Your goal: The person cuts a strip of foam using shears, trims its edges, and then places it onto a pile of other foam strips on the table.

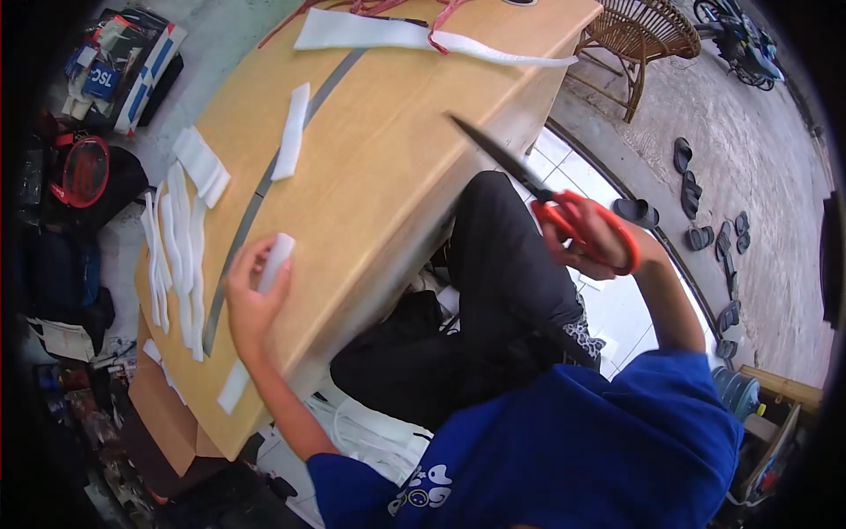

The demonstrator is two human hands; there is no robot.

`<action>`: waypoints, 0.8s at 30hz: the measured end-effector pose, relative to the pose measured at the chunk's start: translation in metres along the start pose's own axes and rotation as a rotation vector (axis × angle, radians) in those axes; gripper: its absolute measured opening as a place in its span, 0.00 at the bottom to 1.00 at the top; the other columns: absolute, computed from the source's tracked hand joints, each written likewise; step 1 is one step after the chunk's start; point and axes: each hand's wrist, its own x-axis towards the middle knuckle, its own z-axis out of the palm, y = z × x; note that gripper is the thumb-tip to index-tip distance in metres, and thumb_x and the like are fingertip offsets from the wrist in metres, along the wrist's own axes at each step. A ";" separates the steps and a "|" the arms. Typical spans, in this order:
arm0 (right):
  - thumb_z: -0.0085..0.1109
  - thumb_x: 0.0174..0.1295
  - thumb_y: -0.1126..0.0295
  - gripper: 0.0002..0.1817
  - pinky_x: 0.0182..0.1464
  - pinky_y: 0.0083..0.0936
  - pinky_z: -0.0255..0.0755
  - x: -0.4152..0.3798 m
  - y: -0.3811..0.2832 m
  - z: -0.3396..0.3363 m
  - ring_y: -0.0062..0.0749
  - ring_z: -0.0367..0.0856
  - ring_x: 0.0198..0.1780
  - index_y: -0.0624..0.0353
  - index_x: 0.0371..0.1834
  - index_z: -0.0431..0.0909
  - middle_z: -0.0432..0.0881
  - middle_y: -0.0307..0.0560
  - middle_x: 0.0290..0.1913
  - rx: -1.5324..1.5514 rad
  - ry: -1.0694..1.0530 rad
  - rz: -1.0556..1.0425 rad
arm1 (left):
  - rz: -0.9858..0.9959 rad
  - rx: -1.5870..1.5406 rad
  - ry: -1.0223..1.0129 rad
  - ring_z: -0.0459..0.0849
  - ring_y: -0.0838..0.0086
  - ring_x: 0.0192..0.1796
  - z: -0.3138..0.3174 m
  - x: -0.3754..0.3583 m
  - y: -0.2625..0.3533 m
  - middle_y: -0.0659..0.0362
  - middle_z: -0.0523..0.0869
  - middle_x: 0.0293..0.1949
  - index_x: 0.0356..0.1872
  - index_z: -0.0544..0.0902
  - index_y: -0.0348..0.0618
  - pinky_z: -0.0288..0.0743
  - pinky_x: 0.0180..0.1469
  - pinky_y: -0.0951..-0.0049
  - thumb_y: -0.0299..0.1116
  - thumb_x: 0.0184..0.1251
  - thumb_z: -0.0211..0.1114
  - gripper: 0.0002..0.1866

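Note:
My left hand is over the wooden table, its fingers closed on a small white foam piece. My right hand holds scissors with red handles above my lap; the dark blades point up and left, and look closed. Long thin white foam strips lie side by side on the table's left part, with a wider piece above them. Another strip lies across a grey line on the table. A larger foam sheet is at the far edge. Under my left forearm lies one more piece.
Red strings lie at the table's far edge. A cardboard box stands beside its lower left edge. Bags are on the left floor. A wicker chair, sandals and a water bottle are to the right.

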 end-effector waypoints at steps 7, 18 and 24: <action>0.17 0.62 0.29 0.42 0.06 0.10 0.53 -0.029 0.027 -0.030 0.12 0.58 0.05 0.60 0.23 0.65 0.61 0.33 0.09 0.380 0.125 -0.238 | 0.314 0.035 0.112 0.79 0.61 0.48 0.075 -0.038 0.103 0.56 0.82 0.46 0.41 0.82 0.41 0.70 0.52 0.62 0.26 0.47 0.72 0.17; 0.25 0.60 0.27 0.44 0.06 0.08 0.54 -0.045 0.011 -0.036 0.13 0.60 0.06 0.66 0.31 0.67 0.66 0.38 0.14 0.603 0.070 -0.367 | 0.958 -0.304 -0.301 0.66 0.71 0.67 0.258 -0.055 0.185 0.60 0.73 0.58 0.54 0.74 0.50 0.46 0.72 0.50 0.28 0.51 0.62 0.24; 0.30 0.59 0.27 0.43 0.04 0.10 0.54 -0.037 0.033 -0.039 0.17 0.61 0.05 0.66 0.33 0.67 0.66 0.42 0.14 0.588 0.062 -0.309 | 0.980 -0.304 -0.473 0.68 0.68 0.64 0.287 -0.068 0.163 0.59 0.74 0.53 0.55 0.72 0.47 0.52 0.72 0.52 0.25 0.46 0.65 0.28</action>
